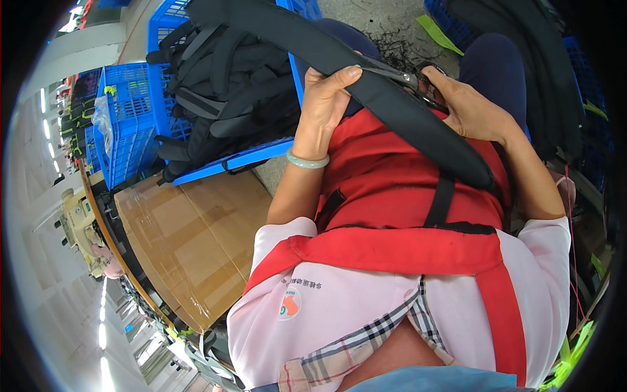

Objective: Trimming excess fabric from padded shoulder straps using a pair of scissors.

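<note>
A long black padded strap [418,124] with a rounded end runs slantwise across my lap, from the far left down to the near right. Gripped between the thumb and fingers of my left hand [328,98], it is held near its middle; the fingers behind it are partly hidden. In my right hand [475,111] is a pair of scissors [406,78], its dark handles looped round the fingers. The blades point left and lie along the strap's far edge, close to my left thumb. Whether they touch a thread there is too small to tell.
A blue plastic crate [228,161] heaped with black straps [241,85] stands at the far left, with another blue crate [130,127] beside it. Nearer lies a taped cardboard box [202,242]. Black scraps [392,46] litter the floor ahead. Dark material [532,85] hangs at the right.
</note>
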Available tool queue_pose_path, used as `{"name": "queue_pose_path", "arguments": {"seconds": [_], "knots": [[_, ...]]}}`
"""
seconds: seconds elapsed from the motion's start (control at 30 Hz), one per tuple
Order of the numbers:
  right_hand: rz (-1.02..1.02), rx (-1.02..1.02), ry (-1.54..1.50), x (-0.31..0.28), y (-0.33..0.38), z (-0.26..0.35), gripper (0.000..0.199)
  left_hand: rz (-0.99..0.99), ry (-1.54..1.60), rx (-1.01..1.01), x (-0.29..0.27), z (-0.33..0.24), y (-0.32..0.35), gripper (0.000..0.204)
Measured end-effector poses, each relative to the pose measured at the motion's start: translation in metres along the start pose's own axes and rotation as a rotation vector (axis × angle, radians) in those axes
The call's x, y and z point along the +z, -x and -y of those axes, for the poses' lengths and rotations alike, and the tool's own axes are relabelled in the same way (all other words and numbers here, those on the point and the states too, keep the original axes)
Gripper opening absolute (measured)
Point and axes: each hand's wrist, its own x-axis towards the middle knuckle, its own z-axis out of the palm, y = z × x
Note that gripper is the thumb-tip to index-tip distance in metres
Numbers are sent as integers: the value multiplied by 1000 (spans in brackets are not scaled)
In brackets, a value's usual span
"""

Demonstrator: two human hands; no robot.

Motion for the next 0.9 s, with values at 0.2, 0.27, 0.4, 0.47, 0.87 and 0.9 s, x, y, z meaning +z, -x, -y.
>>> {"name": "queue_pose_path", "arguments": {"seconds": [0.2, 0.27, 0.4, 0.47, 0.87, 0.9], "knots": [[-60, -31, 37, 14, -4, -7, 46, 4, -15, 31, 1, 3, 0, 20], [-35, 19, 74, 17, -5, -6, 45, 21, -17, 29, -1, 4, 1, 20], [-126, -51, 95, 24, -5, -13, 36, 13, 12, 9, 0, 5, 0, 20], [-159, -49, 108, 26, -7, -12, 35, 5, 29, 0, 0, 6, 0, 20], [-91, 62, 47, 24, -6, -12, 39, 0, 51, -50, -3, -3, 5, 17], [-116, 3, 24, 25, -3, -15, 43, 5, 27, -44, -4, -3, 5, 17]]}}
